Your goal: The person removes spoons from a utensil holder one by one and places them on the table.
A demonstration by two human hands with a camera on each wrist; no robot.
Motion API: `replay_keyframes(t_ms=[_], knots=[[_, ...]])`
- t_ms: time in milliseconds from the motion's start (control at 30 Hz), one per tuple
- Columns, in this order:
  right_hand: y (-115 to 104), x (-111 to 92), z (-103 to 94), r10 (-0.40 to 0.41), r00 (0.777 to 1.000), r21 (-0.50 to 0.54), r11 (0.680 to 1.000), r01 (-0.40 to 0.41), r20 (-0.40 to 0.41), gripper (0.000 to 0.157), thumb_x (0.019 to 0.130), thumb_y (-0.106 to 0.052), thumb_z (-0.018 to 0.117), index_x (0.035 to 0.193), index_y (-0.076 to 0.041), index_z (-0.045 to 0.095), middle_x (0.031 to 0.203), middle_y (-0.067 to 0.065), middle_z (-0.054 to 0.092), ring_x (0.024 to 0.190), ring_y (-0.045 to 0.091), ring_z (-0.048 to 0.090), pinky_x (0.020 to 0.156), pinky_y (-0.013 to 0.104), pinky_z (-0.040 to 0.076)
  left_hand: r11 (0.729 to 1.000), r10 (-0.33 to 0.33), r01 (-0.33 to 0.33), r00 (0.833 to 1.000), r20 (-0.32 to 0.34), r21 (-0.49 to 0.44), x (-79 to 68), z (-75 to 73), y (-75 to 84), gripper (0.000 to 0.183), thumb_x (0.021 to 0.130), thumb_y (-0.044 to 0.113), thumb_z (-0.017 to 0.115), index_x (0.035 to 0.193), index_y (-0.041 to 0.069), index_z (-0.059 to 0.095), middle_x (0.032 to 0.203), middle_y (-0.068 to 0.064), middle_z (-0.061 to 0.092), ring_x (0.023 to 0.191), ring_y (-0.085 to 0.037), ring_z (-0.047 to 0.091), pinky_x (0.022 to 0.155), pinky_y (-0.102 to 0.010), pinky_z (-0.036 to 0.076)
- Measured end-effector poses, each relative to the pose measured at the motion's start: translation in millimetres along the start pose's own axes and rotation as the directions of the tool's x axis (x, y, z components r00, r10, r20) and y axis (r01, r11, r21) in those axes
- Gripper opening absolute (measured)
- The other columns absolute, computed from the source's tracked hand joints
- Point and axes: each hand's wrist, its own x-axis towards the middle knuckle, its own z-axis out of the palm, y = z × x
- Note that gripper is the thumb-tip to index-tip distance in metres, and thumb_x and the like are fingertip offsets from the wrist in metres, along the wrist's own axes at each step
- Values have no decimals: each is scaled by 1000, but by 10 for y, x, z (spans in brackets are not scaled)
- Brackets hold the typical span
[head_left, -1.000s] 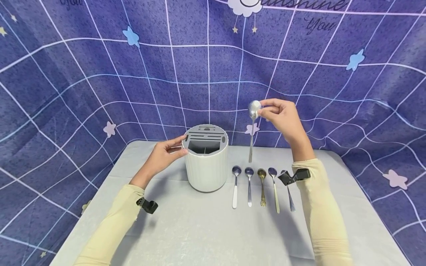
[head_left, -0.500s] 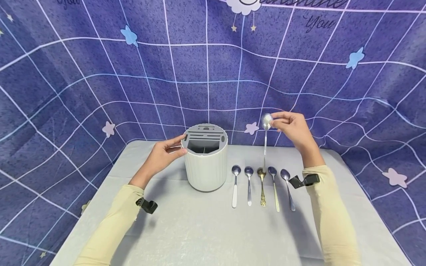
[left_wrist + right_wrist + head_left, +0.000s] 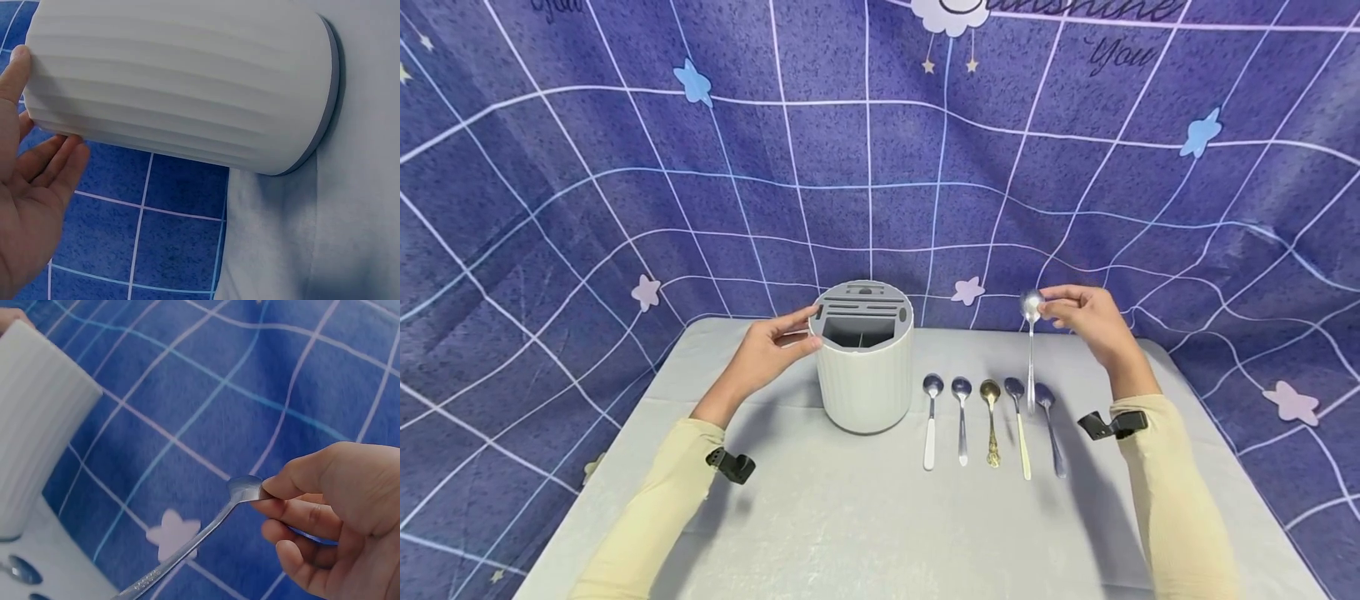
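Observation:
My right hand [image 3: 1093, 323] pinches a silver spoon [image 3: 1031, 346] by its bowl between thumb and fingers. The handle hangs down in front of the rightmost spoons, its tip just overlapping them in the head view. In the right wrist view the spoon [image 3: 206, 532] slants down left from the fingertips. My left hand [image 3: 766, 354] rests against the left rim of a white ribbed utensil holder [image 3: 865, 387], thumb and fingers spread and fairly straight. The holder stands upright; its grey top has slots and a divided opening. In the left wrist view, fingertips touch the holder [image 3: 181, 81] near its rim.
Several spoons lie in a row right of the holder: a white-handled spoon [image 3: 929, 433], a silver spoon [image 3: 962, 429], a gold spoon [image 3: 992, 429], a yellowish-handled spoon [image 3: 1022, 437] and another silver spoon [image 3: 1056, 442]. A grey cloth [image 3: 850, 525] covers the table; a patterned curtain [image 3: 820, 192] hangs behind.
My right hand has moved right and down with the spoon, from near the holder to above the right end of the row. The left hand and holder have stayed put.

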Motion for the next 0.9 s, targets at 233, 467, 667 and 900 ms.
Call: replay_keyframes(t_ms=[233,467,667,900], knots=[[339,-65,-131,61,998,2,998,-61,23,40,95,-4,63,130,17,57,83,-20,71,80,-2,61,73,14,54,1000,0,0,1000,6,1,4,1,-1,57,93,31,78,146,20,60,149,-11,55,127,-35,61,101,-38,56],[542,-102,-272,99,994,-34,995,-97,48,39,97,-4,61,131,16,57,84,-20,71,83,-3,62,75,13,55,1000,-13,13,1000,6,-13,-1,2,4,58,93,24,78,147,18,57,151,-11,53,128,-36,60,101,-41,56],[654,-158,-376,121,990,-24,993,-120,74,20,99,-6,62,117,-4,71,85,-18,72,82,-3,64,74,13,56,1000,1,-1,1000,5,-12,-5,-1,1,57,93,26,78,146,19,59,150,-10,54,127,-34,61,101,-38,56],[854,-195,-446,167,981,-23,986,-166,96,34,99,-6,63,127,13,61,86,-18,72,82,-2,65,75,13,57,1000,18,-18,1000,3,-12,3,2,-25,57,93,31,78,146,20,59,150,-10,54,127,-34,61,101,-37,57]])
